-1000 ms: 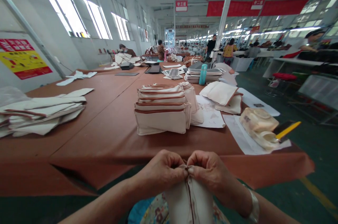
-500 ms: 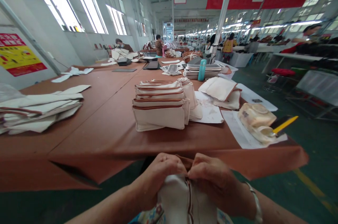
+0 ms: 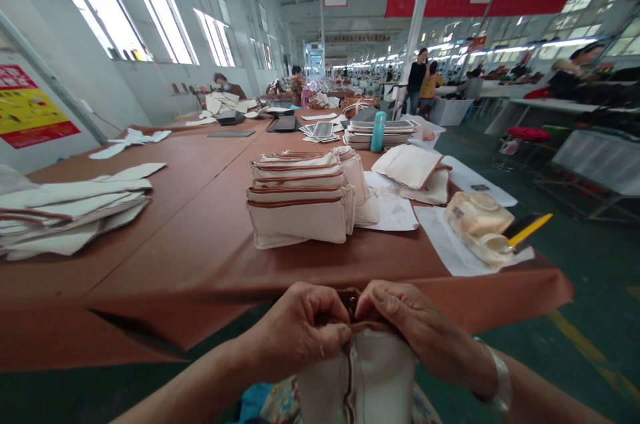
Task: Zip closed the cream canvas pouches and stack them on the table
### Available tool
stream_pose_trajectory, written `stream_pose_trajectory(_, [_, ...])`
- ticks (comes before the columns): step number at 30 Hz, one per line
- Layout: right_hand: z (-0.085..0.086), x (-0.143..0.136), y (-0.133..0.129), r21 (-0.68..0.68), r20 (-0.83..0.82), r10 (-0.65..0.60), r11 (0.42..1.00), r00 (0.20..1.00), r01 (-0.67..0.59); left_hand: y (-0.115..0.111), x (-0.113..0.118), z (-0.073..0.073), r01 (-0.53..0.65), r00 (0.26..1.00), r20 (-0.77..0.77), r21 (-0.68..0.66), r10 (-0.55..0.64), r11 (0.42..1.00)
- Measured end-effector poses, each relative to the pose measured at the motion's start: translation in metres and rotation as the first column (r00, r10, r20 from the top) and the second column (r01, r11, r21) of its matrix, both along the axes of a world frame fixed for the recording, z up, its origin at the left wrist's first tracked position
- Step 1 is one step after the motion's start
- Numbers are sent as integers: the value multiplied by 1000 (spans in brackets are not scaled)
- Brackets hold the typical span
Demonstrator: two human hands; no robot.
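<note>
Thumb and forefinger of your left hand (image 3: 300, 331) pinch the brown-trimmed rim (image 3: 373, 327) of a cream pouch (image 3: 384, 371) beside its zipper (image 3: 349, 377); your right hand (image 3: 420, 327) curls over the other side, its fingertip closure hidden. The pouch hangs before the brown-covered table (image 3: 180, 244); level edges should keep the zipper straight. Beyond, similar pouches (image 3: 300, 221) stand packed together.
</note>
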State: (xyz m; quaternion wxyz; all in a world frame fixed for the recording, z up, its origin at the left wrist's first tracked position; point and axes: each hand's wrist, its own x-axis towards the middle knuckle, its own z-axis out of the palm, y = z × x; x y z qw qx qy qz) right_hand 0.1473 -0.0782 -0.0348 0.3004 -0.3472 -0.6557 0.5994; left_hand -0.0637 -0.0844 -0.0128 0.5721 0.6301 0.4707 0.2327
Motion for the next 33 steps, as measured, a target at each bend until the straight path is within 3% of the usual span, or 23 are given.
stream_pose_trajectory(4, [5,-1,10,22,48,167,986,985,-168,-2,5,6,15,999,-46,108,-11,994])
stream_pose_trajectory(9, [-9,-1,7,295,-18,159,944,987,-147,-6,6,4,-9,1000,-15,126,11,992])
stream_pose_trajectory(11, [-15,3,6,261,-84,163,956,983,-137,-6,5,2,-17,1000,18,122,15,992])
stream_pose_trajectory(13, [-16,9,9,103,-145,233,970,962,-219,-4,3,1,-17,999,30,165,12,986])
stream_pose_trajectory(15, [-12,16,13,-72,-182,335,933,924,-352,-2,2,0,0,1000,-8,232,2,973])
stream_pose_trajectory(17, [-3,18,18,-139,-144,366,912,919,-385,0,1,-2,28,997,-72,290,-7,957])
stream_pose_trajectory(20, [7,10,22,-61,-13,286,956,958,-286,2,2,-6,44,991,-136,397,12,917])
stream_pose_trajectory(23, [6,-2,23,45,24,230,972,973,-230,3,0,-6,31,989,-139,492,43,870])
stream_pose_trajectory(25, [2,-5,23,71,9,199,977,980,-199,5,-4,0,50,991,-133,389,2,920])
stream_pose_trajectory(27, [-2,-4,24,51,-9,184,982,983,-183,7,-11,7,88,993,-100,194,-69,977])
stream_pose_trajectory(30, [-4,0,25,-11,-18,200,980,980,-200,11,-20,12,96,995,-15,37,-96,995])
stream_pose_trajectory(33, [-3,1,26,-50,-55,221,973,974,-224,13,-22,5,75,996,57,-105,-69,992])
